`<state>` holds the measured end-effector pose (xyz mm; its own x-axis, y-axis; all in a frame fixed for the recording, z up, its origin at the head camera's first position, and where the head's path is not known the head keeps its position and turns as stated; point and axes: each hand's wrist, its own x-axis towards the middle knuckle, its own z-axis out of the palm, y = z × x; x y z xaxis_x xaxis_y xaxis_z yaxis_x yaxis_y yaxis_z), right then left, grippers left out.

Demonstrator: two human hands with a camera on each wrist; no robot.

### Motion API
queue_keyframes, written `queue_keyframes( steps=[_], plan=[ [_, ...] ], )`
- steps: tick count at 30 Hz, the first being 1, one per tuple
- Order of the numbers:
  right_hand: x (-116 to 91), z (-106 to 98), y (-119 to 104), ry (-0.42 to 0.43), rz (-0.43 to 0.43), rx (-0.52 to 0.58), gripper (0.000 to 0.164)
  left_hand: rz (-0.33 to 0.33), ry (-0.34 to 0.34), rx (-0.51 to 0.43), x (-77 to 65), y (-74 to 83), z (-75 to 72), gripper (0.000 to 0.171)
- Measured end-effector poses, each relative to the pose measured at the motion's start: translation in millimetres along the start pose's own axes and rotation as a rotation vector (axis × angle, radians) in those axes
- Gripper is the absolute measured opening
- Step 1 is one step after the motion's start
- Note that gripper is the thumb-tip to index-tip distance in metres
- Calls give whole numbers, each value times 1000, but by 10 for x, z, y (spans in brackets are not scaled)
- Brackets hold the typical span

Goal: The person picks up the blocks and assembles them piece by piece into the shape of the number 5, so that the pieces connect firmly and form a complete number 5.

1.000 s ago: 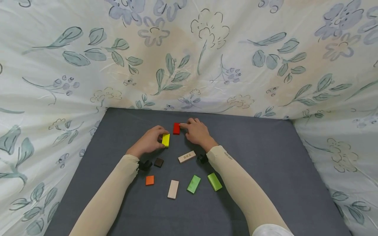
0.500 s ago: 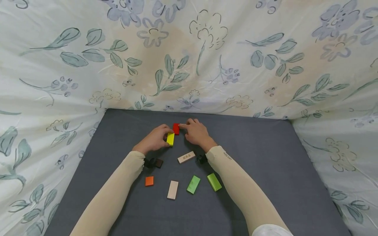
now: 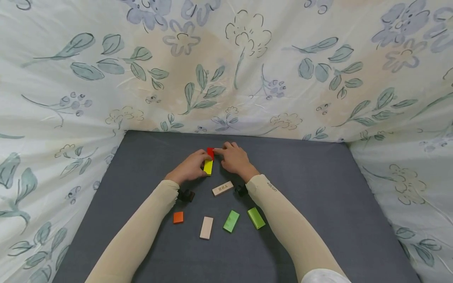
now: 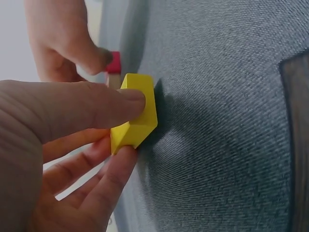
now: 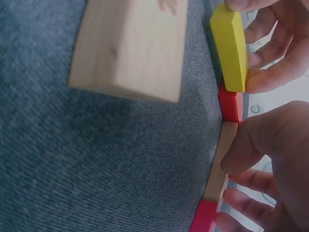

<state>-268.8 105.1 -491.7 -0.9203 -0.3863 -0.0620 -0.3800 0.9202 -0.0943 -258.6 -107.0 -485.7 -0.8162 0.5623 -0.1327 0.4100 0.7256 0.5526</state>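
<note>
Pinching the yellow block (image 3: pixel 208 168) between thumb and fingers, the left hand (image 3: pixel 189 167) sits a little below and left of the centre of the head view. The yellow block is at the near end of the red block (image 3: pixel 210 153); whether the two touch cannot be told. Right of the red block, the right hand (image 3: pixel 236 159) grips the wood block (image 5: pixel 217 166), thumb on one side and fingers on the other. In the right wrist view, the wood block lies in line between the red block and a crimson block (image 5: pixel 203 217) at the lower edge.

On the grey desk (image 3: pixel 311 196), the printed block (image 3: pixel 222 188) lies aslant below the hands. Across the lower middle, left to right, are the orange block (image 3: pixel 178 217), pale block (image 3: pixel 206 228), green block (image 3: pixel 231 221) and lime block (image 3: pixel 256 218), all apart. Flowered cloth (image 3: pixel 226 59) fills the upper frame.
</note>
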Motion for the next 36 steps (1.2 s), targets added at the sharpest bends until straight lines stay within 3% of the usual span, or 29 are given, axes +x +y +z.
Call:
queue_keyframes(
  steps=[5, 14, 36],
  plan=[
    [9, -24, -9, -7, 4, -7, 57, 31, 22, 21, 8, -9, 39, 59],
    [26, -35, 4, -19, 10, -31, 58, 24, 54, 37, -30, 64, 39, 57],
    [-1, 6, -5, -15, 11, 1, 58, 21, 53, 45, -21, 15, 56, 54]
  ],
)
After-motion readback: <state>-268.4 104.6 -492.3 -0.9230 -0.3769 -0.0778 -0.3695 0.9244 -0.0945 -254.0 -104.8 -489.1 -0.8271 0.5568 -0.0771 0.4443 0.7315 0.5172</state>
